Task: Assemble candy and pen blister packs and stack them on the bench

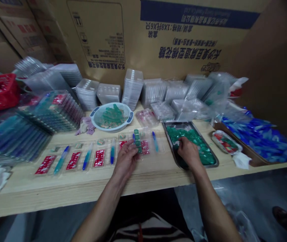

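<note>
My left hand (127,158) holds a green strip of small square segments (137,141) upright between thumb and fingers, above the clear plastic trays. My right hand (189,152) reaches into a metal tray (215,163) of shiny green pieces (203,149). Its fingers are curled together at the tray's left side, and what they pinch is hidden. Clear trays lie in a row on the table, each with a red packet (99,158), a blue pen-shaped item (112,154) and a small pale block (100,142). Part of the row is behind my left hand.
A pale blue basin (94,122) with green strips stands behind the row. Stacks of clear trays (132,89) line the back against a large carton (138,40). Filled packs (9,139) and a red basket (12,101) are at left; blue pen-shaped items (261,137) fill a box at right.
</note>
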`<state>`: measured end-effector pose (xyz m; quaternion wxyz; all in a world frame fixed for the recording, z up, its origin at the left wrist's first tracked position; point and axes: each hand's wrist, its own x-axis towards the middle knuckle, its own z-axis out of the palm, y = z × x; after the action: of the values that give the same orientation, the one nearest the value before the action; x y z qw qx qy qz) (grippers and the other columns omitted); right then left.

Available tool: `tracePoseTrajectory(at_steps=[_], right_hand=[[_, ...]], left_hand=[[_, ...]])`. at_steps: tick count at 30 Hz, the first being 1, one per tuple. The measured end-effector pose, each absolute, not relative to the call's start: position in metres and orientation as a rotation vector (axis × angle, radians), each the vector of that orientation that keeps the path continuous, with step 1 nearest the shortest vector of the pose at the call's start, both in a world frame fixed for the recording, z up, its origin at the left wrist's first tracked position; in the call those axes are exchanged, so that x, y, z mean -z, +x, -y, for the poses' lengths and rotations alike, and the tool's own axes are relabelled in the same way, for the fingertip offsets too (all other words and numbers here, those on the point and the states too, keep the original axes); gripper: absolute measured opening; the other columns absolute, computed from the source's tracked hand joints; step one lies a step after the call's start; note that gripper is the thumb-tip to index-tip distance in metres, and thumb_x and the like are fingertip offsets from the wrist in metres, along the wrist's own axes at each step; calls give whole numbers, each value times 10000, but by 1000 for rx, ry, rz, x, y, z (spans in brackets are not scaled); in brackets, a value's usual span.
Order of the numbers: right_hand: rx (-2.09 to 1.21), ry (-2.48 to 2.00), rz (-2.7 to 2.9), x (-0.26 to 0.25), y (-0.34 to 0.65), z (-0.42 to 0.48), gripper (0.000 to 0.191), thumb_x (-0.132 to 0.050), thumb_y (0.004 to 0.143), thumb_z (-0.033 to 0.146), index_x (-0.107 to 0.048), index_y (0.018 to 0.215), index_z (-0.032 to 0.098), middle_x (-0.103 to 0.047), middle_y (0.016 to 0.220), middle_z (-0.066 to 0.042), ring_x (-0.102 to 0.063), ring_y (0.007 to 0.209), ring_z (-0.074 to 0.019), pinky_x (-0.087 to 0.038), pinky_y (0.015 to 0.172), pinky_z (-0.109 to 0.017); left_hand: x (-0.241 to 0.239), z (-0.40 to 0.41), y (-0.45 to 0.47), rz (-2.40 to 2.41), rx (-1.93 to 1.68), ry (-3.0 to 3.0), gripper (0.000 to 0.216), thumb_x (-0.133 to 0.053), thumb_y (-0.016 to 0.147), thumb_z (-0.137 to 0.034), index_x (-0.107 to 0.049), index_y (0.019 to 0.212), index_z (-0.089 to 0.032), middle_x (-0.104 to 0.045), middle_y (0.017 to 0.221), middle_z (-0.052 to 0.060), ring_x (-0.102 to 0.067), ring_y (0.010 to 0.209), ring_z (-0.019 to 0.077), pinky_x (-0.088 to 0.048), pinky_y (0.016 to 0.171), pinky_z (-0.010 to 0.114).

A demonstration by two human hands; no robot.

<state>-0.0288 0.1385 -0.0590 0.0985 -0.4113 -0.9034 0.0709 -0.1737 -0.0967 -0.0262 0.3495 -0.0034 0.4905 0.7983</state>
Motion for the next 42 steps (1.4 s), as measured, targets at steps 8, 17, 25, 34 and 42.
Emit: tracePoseTrajectory(at_steps=[8, 17, 25, 34, 42], right_hand=[[-193, -1210, 2820, 60, -23, -138, 312, -457, 945, 189, -688, 1149, 142, -739, 1096, -159, -676, 1028, -298, -444, 838, -375], [-548, -1079, 2560, 67, -30, -129, 254, -497, 899, 238, -609, 1097, 126, -696, 976, -140, -653, 904, -271, -455, 793, -373], [-1245, -391, 2313, 27, -48, -75, 222, -559, 924, 333, -641, 1072, 190, -642, 903, -35, -591, 805, -163, -484, 745, -290], [-1331, -173, 2295, 13, -74, -33, 149, -546, 920, 224, -646, 1027, 196, -688, 921, -43, -641, 836, -167, -510, 780, -300], [-1453, -224, 2281, 19, -77, -36, 171, -533, 936, 285, -636, 1045, 203, -707, 944, -46, -668, 858, -179, -528, 785, -311]], left_hand=[[20, 95, -184, -1161, -2077, -18, 421, -760, 752, -148, -600, 1141, -158, -736, 894, 44, -663, 631, 117, -472, 494, 187], [23, 94, -176, -1198, -2081, 21, 723, -891, 635, -190, -509, 1249, -188, -725, 871, 18, -696, 667, 141, -458, 526, 186], [21, 93, -166, -1542, -2033, 278, 587, -838, 718, -299, -627, 1262, -236, -700, 951, 29, -618, 639, 108, -458, 553, 202], [24, 100, -162, -1681, -1924, 542, 239, -803, 765, -357, -802, 947, -201, -734, 1012, 79, -616, 725, 143, -449, 587, 224], [23, 108, -166, -1584, -1934, 555, 269, -710, 816, -270, -777, 1069, -207, -705, 1135, 93, -642, 841, 165, -495, 647, 236]])
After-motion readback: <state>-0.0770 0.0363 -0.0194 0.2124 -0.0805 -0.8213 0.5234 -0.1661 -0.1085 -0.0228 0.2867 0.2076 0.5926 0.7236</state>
